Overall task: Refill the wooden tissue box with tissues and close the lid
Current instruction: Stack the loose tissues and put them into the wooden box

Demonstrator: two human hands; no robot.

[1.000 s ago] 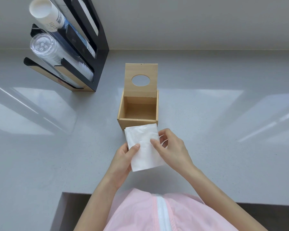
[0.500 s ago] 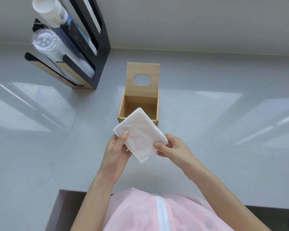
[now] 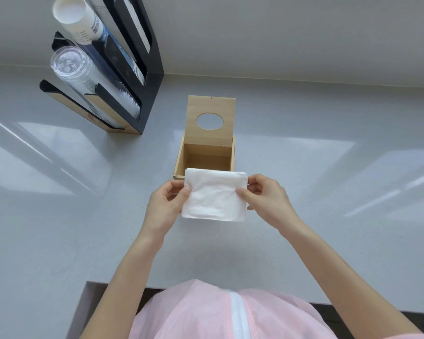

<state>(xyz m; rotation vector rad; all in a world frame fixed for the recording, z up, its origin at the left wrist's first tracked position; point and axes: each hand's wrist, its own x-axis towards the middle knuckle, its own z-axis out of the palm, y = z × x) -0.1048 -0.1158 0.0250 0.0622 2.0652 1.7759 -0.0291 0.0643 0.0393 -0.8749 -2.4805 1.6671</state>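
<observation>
While the pink garment fills the nearest edge of the view, both forearms reach forward over the grey counter. Left hand and right hand each pinch one side edge of the folded tissue stack, thumbs on its upper face, holding it flat and squared just in front of the wooden tissue box; the stack's far edge overlaps the box's near wall in this view. Beyond, the box interior appears empty, and its lid, pierced by an oval dispensing hole, stands raised at the back. To seat the stack well, it would likely help to keep it level, align its edges with the box walls, lower it straight in without buckling, then release both pinches before swinging the lid down. Farthest left, a black cup dispenser holds paper cups and clear cups, well apart from the work.
</observation>
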